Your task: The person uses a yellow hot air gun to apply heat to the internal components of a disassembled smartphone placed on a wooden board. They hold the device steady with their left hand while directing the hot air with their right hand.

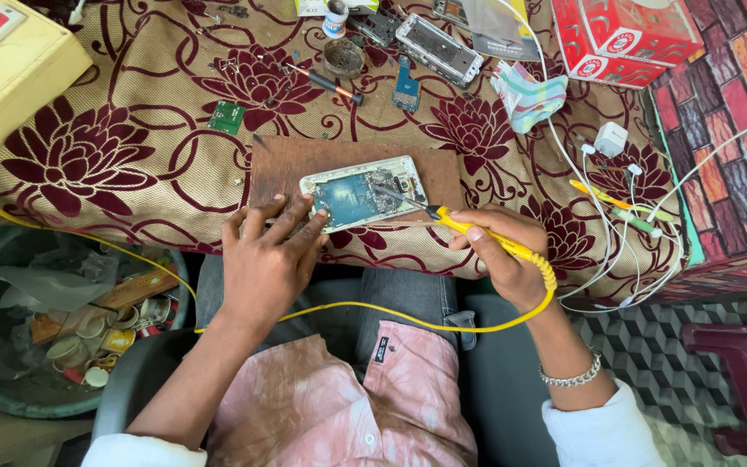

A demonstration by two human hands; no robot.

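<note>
An opened white phone (363,191) lies back-up on a brown wooden board (283,164), its blue circuit board exposed. My left hand (268,253) rests flat on the board's near edge, fingers spread, fingertips touching the phone's left end. My right hand (505,251) grips a yellow soldering iron (477,233) like a pen. The iron's metal tip reaches onto the phone's circuit board near its right half. A yellow cable (373,308) runs from the iron across my lap to the left.
A floral maroon cloth (131,147) covers the table. At the back lie another phone frame (438,47), a small green circuit piece (226,117), a screwdriver (326,84) and a red box (624,35). White charger cables (616,207) trail right. A bin of scraps (62,329) stands lower left.
</note>
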